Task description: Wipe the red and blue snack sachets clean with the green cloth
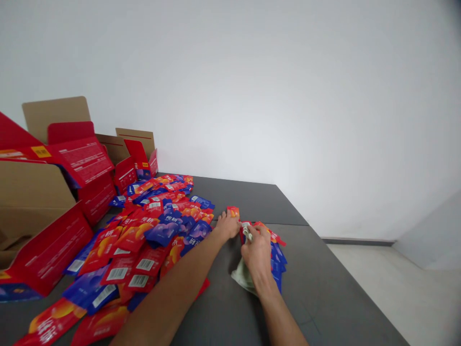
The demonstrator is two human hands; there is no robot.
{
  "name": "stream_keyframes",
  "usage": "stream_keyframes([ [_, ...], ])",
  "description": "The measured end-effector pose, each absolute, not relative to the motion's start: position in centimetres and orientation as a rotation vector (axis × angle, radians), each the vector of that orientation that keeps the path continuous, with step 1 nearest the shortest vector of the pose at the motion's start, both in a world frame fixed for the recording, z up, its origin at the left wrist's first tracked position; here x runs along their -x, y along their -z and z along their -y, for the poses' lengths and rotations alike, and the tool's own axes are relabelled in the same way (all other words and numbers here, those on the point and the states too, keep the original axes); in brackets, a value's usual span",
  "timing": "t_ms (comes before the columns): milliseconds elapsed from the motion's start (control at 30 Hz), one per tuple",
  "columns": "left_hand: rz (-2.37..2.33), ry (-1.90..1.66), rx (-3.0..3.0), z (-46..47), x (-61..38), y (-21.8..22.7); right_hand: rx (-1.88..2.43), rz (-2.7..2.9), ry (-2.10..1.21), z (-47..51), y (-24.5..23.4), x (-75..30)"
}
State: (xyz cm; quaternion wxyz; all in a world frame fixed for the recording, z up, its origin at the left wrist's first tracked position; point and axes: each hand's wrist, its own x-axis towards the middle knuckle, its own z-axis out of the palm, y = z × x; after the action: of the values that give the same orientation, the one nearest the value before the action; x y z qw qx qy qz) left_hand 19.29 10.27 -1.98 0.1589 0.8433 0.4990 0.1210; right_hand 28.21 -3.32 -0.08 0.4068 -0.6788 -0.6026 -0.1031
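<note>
My left hand (pixel 227 227) is at the middle of the dark table, its fingers closed on a small red packet (pixel 233 211) whose orange-printed end shows past the fingertips. Just to the right, my right hand (pixel 258 251) grips a pale green cloth (pixel 243 277) that bunches up between thumb and fingers and hangs down beside the palm. Under and beyond that hand lies a small pile of red and blue packets (pixel 277 264), partly hidden by it. Left of both hands spreads a big heap of the same red and blue packets (pixel 144 240).
Open red cardboard boxes (pixel 50 245) stand along the left, with more open boxes (pixel 142 156) behind them. A white wall (pixel 252 96) rises behind the dark table (pixel 324 293). The table's right edge drops to a pale floor (pixel 378 264).
</note>
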Motion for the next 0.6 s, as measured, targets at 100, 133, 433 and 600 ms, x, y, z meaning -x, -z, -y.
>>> stream_keyframes([
  [100,-1.505,-0.4,-2.335,-9.8,-19.9,1.9,1.676,1.515,0.266,3.1,0.4,-28.3],
  [133,-1.525,-0.425,-2.309,-9.6,-20.0,1.7,1.665,1.512,0.269,3.1,0.5,-28.3],
  [433,-1.479,-0.759,-1.971,-7.6,-17.8,-0.3,1.624,1.509,0.273,3.3,-0.1,-28.1],
  [600,-1.237,-0.965,-1.7,-5.6,-14.6,-1.9,1.569,1.53,0.228,3.6,-0.5,-27.4],
])
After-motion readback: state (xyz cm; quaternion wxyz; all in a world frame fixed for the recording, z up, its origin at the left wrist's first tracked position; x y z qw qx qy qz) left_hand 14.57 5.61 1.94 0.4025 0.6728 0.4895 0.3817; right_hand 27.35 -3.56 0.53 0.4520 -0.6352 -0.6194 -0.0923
